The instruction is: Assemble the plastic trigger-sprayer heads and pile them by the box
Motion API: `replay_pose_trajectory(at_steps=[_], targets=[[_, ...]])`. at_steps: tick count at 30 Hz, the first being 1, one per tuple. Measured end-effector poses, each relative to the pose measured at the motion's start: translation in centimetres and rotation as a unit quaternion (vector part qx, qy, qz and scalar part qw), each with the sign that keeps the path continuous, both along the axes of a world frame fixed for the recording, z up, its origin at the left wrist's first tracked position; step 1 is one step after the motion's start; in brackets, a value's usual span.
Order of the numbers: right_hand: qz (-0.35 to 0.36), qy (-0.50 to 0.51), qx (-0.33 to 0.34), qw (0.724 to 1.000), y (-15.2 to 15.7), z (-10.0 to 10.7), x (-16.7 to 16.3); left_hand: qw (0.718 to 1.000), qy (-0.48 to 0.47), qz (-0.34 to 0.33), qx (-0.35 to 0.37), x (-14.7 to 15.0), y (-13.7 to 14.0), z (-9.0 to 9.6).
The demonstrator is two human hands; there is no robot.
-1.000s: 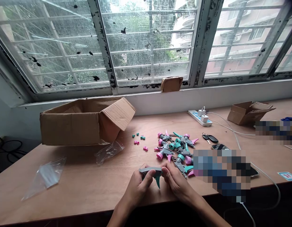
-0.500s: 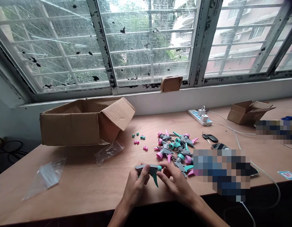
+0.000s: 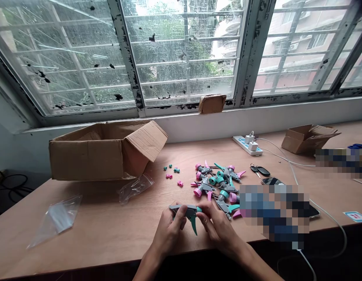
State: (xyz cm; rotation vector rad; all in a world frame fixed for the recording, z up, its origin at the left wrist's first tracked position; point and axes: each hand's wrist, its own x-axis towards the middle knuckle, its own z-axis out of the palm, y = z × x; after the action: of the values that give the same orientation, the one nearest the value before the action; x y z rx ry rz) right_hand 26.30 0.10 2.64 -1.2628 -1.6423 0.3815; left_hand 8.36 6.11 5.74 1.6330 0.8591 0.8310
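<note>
A grey trigger sprayer head (image 3: 184, 210) with a green trigger is gripped in my left hand (image 3: 168, 226), thumb across its side and fingers curled beneath. Its green nozzle cap (image 3: 198, 209) points right. My right hand (image 3: 217, 224) is closed at that end, thumb and forefinger pinching the cap. The green trigger hangs downward between both hands. Just beyond lies a pile of similar sprayer heads (image 3: 202, 189), grey with pink or green parts. Left of the pile, several small pink caps (image 3: 180, 183) and green caps (image 3: 176, 170) are scattered on the table.
A large open cardboard box (image 3: 85, 160) stands back left. Clear plastic bags (image 3: 58, 220) lie on the left of the wooden table (image 3: 110, 234). Toward the right are a power strip (image 3: 242, 143), keys (image 3: 261, 170), cables and a smaller box (image 3: 304, 139). A blurred area covers part of the right side.
The sprayer head has shifted slightly right and down in my left hand. My right fingers have closed in further over the nozzle cap.
</note>
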Motion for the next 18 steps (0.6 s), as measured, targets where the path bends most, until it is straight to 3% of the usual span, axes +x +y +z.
replay_pose_trajectory(at_steps=[7,13,18], targets=[[0.051,0.016,-0.053,0.997,0.25,0.46,0.31,0.998,-0.006,-0.062,0.007,-0.29,0.27,-0.6],[0.066,0.044,-0.077,0.994,0.32,0.52,0.2,1.0,0.005,-0.026,-0.002,-0.1,0.23,-0.32],[0.04,0.035,-0.053,0.997,0.13,0.91,0.05,1.0,0.009,-0.007,0.013,-0.01,0.15,-0.21]])
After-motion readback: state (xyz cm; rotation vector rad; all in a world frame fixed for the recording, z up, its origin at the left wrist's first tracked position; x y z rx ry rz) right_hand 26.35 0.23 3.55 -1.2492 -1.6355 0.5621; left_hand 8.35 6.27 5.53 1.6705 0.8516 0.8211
